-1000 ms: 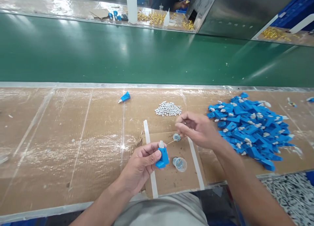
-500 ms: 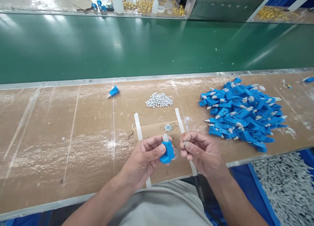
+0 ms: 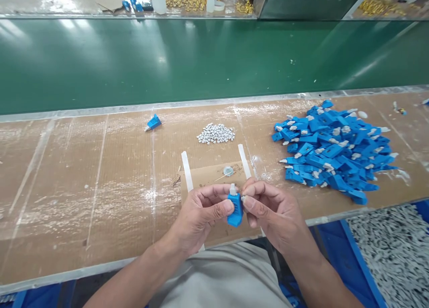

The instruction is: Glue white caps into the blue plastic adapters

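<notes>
Between the thumb and fingers of my left hand [image 3: 208,212] is a blue plastic piece [image 3: 235,211] with a pale tip pointing up. My right hand [image 3: 270,206] pinches a small grey piece [image 3: 243,199] against the right side of the blue piece; whether it sits in a hole there is hidden by my fingers. Both hands are over a taped-down cardboard sheet [image 3: 204,176]. Just beyond them on the sheet lie a small round grey disc [image 3: 228,171] and a thin stick. A heap of small grey pieces [image 3: 216,133] lies farther back.
A large pile of blue pieces with whitish tips [image 3: 335,149] covers the bench on the right. One single blue piece [image 3: 153,122] lies at the left. A green belt [image 3: 187,67] runs behind the bench. Below right stands a blue bin [image 3: 363,263] full of grey parts.
My right hand has brought the small grey piece left to the side of the blue piece. My left hand has turned the blue piece more upright and moved it slightly right.
</notes>
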A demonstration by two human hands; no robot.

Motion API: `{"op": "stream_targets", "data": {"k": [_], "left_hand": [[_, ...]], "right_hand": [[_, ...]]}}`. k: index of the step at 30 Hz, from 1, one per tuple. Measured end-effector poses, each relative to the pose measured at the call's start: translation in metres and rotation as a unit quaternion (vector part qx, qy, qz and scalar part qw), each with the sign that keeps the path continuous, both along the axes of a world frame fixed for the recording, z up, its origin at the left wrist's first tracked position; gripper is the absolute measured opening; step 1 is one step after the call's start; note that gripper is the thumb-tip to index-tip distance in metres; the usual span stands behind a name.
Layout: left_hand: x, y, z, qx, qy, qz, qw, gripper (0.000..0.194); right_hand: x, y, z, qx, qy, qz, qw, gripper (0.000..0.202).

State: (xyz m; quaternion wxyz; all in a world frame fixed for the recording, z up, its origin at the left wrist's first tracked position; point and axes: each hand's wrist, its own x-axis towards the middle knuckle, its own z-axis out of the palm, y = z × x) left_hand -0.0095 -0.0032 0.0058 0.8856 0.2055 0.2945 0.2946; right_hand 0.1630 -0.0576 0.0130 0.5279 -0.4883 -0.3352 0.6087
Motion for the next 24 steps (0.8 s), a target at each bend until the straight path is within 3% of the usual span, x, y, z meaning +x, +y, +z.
{"op": "stream_targets", "data": {"k": [7, 11, 14, 19, 24], "left_hand": [[0.000, -0.001, -0.002, 0.015, 0.033, 0.007, 0.999, 0.022], [-0.001, -0.005, -0.006, 0.084, 0.089, 0.041, 0.992, 0.025], [-0.001, -0.006, -0.006, 0.125, 0.117, 0.045, 0.984, 0.028], [-0.003, -0.004, 0.000, 0.115, 0.095, 0.009, 0.989, 0.033], [-0.002, -0.003, 0.008, 0.134, 0.079, -0.011, 0.988, 0.032]], "right_hand": [[-0.003, -0.001, -0.003, 0.015, -0.047, -0.006, 0.999, 0.008], [-0.006, -0.001, -0.004, 0.030, -0.081, -0.024, 0.996, 0.009], [-0.006, 0.000, -0.001, 0.021, -0.035, -0.029, 0.999, 0.013], [-0.003, 0.004, 0.004, -0.061, 0.091, -0.015, 0.994, 0.019], [0.002, 0.005, 0.003, -0.090, 0.128, 0.002, 0.988, 0.023]]}}
